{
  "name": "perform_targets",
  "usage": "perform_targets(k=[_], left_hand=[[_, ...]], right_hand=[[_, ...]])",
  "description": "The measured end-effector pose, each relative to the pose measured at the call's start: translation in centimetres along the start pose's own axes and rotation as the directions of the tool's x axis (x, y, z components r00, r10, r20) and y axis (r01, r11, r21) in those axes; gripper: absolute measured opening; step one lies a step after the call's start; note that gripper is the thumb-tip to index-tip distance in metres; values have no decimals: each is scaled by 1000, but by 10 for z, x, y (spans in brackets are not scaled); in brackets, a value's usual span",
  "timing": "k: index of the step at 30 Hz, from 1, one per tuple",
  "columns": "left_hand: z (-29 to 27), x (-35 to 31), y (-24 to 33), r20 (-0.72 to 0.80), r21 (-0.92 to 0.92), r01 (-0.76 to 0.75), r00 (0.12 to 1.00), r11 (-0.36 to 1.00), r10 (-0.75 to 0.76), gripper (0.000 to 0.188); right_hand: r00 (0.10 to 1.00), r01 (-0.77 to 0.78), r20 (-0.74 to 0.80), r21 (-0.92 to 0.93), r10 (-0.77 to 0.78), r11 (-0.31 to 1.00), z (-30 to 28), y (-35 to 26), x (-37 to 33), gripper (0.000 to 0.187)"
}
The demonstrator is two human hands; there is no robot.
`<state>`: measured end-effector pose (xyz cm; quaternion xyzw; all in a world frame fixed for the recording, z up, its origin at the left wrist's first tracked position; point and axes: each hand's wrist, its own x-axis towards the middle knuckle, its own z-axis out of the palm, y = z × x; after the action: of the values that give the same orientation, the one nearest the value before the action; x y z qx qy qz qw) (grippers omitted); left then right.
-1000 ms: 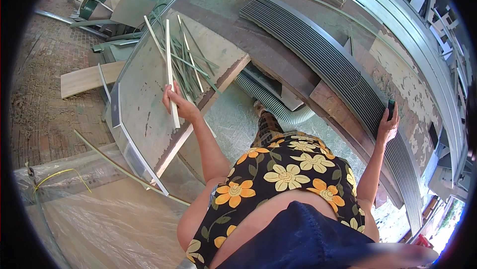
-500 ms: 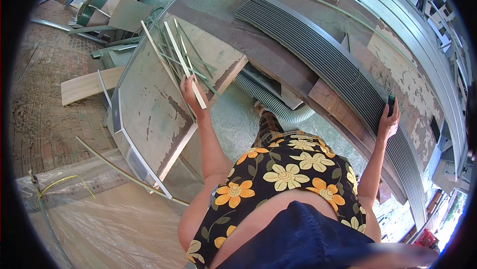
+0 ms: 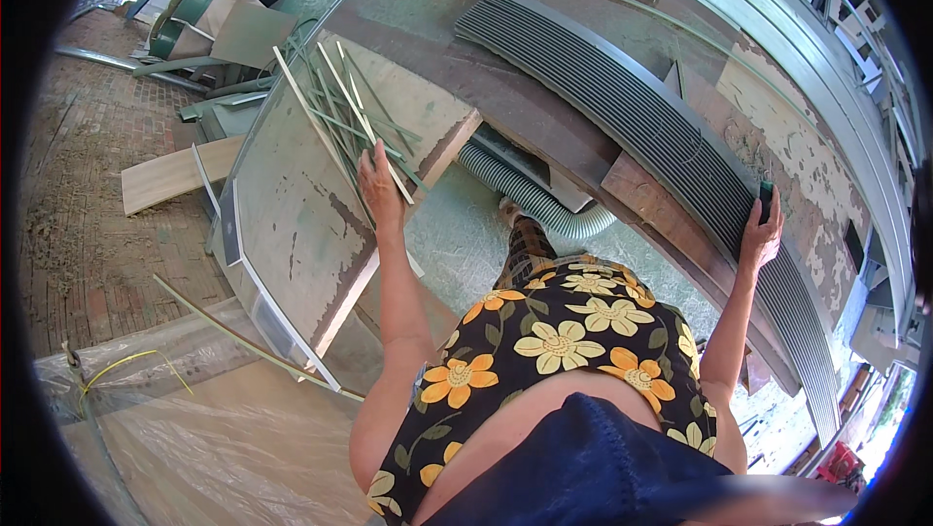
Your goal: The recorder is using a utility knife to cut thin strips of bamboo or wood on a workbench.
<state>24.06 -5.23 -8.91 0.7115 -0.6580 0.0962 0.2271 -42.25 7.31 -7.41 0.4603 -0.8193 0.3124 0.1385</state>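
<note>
My left hand (image 3: 382, 191) is over the near edge of a wooden board, closed around a narrow pale strip (image 3: 396, 174) that slants up and away past its fingers. Beneath and beyond lie several loose green and pale strips (image 3: 335, 103). My right hand (image 3: 762, 235) grips a small dark green block (image 3: 766, 198). That block is upright on or just over the right part of a long, dark grooved panel (image 3: 622, 89), which looks curved here. Part of the block is hidden by my fingers.
The worn board (image 3: 282, 196) under the strips has a pale edge guard on its left. A ribbed grey hose (image 3: 530, 201) runs under the bench. Clear plastic sheeting (image 3: 224, 439) covers something at lower left. Long metal profiles (image 3: 777, 35) lie along the far right side.
My left hand has turned so its back shows more, and the pale strip has shifted slightly right and now looks thinner. My right hand and the green block have hardly moved.
</note>
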Motion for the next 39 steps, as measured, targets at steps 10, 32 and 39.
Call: perform_targets(k=[10, 32, 39], left_hand=[[-16, 10, 4, 182, 100, 29, 982, 995, -47, 59], [28, 113, 14, 85, 168, 574, 802, 801, -592, 125], [37, 128, -3, 167, 340, 619, 701, 708, -694, 126]], right_hand=[[1000, -12, -2, -3, 12, 1000, -3, -4, 0, 45], [999, -22, 27, -29, 23, 999, 0, -1, -1, 46], [1000, -10, 11, -44, 11, 999, 2, 1, -2, 46]])
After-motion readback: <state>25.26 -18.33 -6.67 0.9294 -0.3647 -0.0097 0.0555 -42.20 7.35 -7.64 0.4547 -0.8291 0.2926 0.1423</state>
